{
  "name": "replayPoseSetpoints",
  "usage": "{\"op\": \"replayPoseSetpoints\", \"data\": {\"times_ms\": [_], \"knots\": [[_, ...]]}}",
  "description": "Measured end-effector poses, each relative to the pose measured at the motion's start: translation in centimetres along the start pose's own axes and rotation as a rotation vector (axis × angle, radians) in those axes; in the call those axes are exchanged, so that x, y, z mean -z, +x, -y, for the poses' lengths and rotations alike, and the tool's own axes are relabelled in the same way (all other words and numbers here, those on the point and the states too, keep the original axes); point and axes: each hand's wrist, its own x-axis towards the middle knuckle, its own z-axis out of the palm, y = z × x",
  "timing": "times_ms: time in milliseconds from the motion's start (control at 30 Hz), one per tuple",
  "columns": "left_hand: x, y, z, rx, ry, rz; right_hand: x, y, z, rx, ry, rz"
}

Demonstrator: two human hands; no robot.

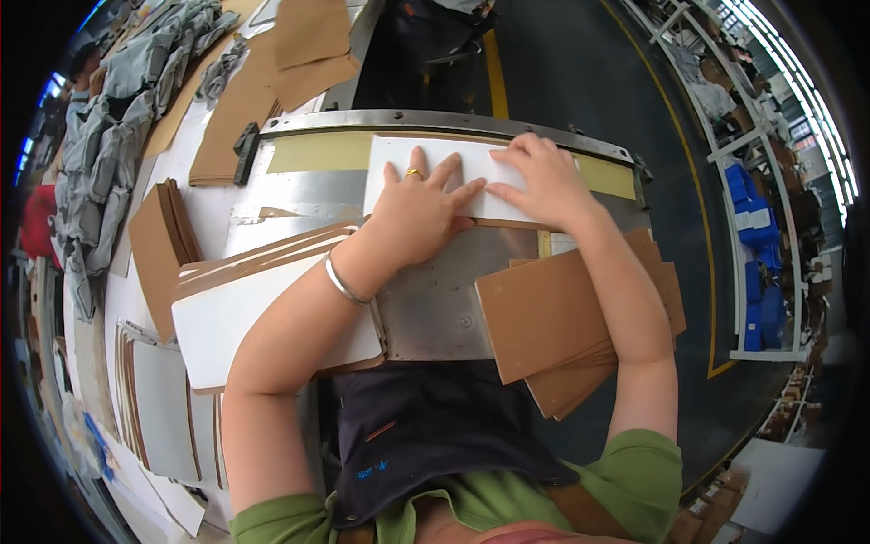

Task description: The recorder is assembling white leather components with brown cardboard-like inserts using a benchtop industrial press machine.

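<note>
A white board (476,157) with brown edges lies on a metal work plate (430,313), close to the long metal bar (408,119) along the plate's far side. My left hand (421,207) rests flat on the board's left half, its fingers spread. On the right half, my right hand (548,186) presses down with thumb and forefinger apart. A yellow strip (317,152) shows on either side of the board. Near my left forearm is a stack of white-faced boards (222,317). Under my right forearm lies a fanned pile of brown boards (541,313).
Brown cardboard pieces (154,245) and grey-white boards (163,408) cover the left table. Grey fabric pieces (136,63) are heaped at the far left. Black clamps (246,154) sit at the bar's ends. Shelving with blue bins (759,231) stands across the aisle on the right.
</note>
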Motion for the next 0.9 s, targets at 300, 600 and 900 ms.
{"op": "replayPoseSetpoints", "data": {"times_ms": [300, 600, 900], "knots": [[7.6, -16.1, 0.7, 0.012, -0.208, 0.148, 2.8, 3.3, 1.2, -0.131, 0.133, 0.320], [4.0, -25.3, 1.2, 0.418, -0.117, -0.075, 10.1, 1.7, 2.9, -0.023, 0.476, -0.127], [3.2, -26.2, 1.8, 0.361, -0.073, -0.136, 13.3, -16.9, 3.2, 0.135, -0.062, -0.075]]}}
